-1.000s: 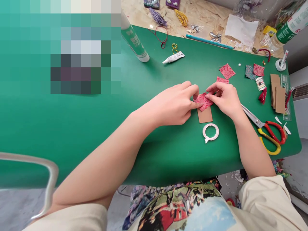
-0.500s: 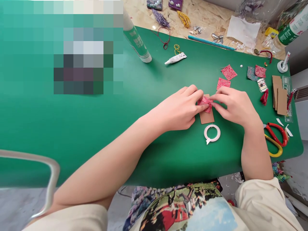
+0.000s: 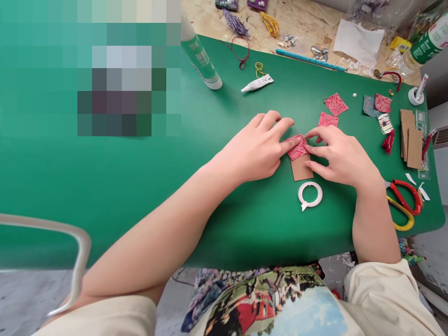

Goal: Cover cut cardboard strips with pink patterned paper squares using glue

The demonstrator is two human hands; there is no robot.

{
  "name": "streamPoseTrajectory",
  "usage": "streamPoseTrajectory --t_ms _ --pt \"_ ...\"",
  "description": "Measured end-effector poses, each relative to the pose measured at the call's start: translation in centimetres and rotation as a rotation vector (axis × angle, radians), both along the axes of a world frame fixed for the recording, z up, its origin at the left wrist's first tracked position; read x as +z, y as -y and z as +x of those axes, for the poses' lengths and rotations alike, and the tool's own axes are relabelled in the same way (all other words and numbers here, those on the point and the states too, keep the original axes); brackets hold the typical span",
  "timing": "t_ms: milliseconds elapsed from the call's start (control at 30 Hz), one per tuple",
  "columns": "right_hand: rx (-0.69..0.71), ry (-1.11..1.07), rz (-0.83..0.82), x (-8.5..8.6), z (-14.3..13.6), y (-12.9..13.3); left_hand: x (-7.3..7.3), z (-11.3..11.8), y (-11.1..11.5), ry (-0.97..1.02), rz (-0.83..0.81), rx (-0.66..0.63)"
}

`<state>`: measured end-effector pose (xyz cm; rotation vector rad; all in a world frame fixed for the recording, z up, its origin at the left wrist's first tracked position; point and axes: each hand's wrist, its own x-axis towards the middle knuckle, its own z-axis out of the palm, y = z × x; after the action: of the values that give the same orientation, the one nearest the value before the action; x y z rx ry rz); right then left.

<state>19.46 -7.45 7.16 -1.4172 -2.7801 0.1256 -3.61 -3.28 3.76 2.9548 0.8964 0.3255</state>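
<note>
A red patterned fabric square (image 3: 297, 150) lies over the upper part of a small brown cardboard piece (image 3: 301, 169) on the green table mat. My left hand (image 3: 261, 147) presses the fabric with its outstretched index finger, its other fingers spread. From the other side, my right hand (image 3: 338, 156) reaches in, open. Its fingertips touch the fabric's right edge and its thumb rests on the cardboard. Just below sits a roll of white tape (image 3: 310, 183) with a loose end. Two more red fabric squares lie beyond my right hand, the farther one (image 3: 336, 104) in full view, the nearer one (image 3: 327, 119) partly covered.
Right of my forearm are red-and-yellow-handled scissors (image 3: 406, 196) and stacked cardboard pieces (image 3: 414, 147). A small white tube (image 3: 258, 83), a green-and-white bottle (image 3: 206, 60) and a blue pencil (image 3: 311, 59) are at the back. A pale metal bar (image 3: 82, 247) crosses the lower left.
The fabric square now lies flatter, with more of the cardboard bare below it. My left fingers have spread, and my right fingers have opened from a close pinch.
</note>
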Motion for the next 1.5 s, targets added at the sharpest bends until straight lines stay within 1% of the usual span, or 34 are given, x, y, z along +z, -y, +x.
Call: streamPoseTrajectory --t_ms 67,267,467,600,700,800,933,1067,1233,1500 --pt "0.003 0.0 0.0 0.0 -0.2 0.1 -0.1 0.0 -0.2 0.005 0.016 0.022" --pt "0.025 -0.027 -0.006 -0.1 -0.7 0.3 1.1 -0.1 -0.2 -0.099 0.002 -0.095" --pt "0.027 0.032 0.002 0.2 -0.7 0.2 1.5 0.0 -0.2 -0.12 -0.048 -0.103" --pt "0.014 0.05 0.026 0.2 -0.5 0.1 1.6 0.6 0.6 -0.177 -0.099 -0.113" --pt "0.0 0.047 0.01 0.1 -0.5 0.1 1.0 1.3 1.6 -0.149 -0.112 -0.061" --pt "-0.024 0.043 -0.033 0.2 -0.5 0.1 -0.1 1.6 2.2 -0.075 -0.102 -0.027" --pt "-0.105 0.065 -0.061 0.4 -0.5 0.1 -1.4 1.6 1.6 0.023 -0.119 -0.061" --pt "-0.171 0.043 -0.061 0.3 -0.4 0.0 -2.3 1.5 0.6 0.1 -0.154 -0.094" --pt "-0.182 0.063 -0.047 0.1 -0.5 0.0 -2.7 1.4 0.2 0.124 -0.172 -0.084" --pt "-0.171 0.029 -0.034 0.1 -0.4 0.1 -2.6 1.3 0.2 0.123 -0.145 -0.088"
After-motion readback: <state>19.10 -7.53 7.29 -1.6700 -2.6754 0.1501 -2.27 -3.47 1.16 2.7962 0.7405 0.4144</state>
